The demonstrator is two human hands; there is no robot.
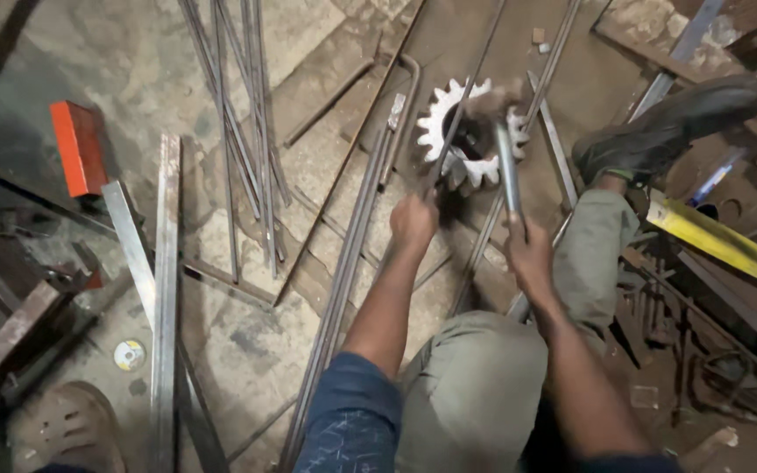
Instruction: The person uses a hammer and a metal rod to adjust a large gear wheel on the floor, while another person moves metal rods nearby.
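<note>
Metal is hard and heavy here. Our left hand [413,221] is closed around a thin steel rod [470,83] lying across the big gear [469,133] on the floor. Our right hand [529,254] grips a hammer handle [508,180]. We hold the stiff rod low.

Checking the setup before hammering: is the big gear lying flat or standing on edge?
Flat. The gear lies on the floor, teeth ringed outward, its hole facing up; a thin rod passes over it.

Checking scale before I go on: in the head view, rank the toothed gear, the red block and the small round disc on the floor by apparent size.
1. toothed gear
2. red block, clearly smaller than the gear in this view
3. small round disc, nearer the camera yet smallest
</note>
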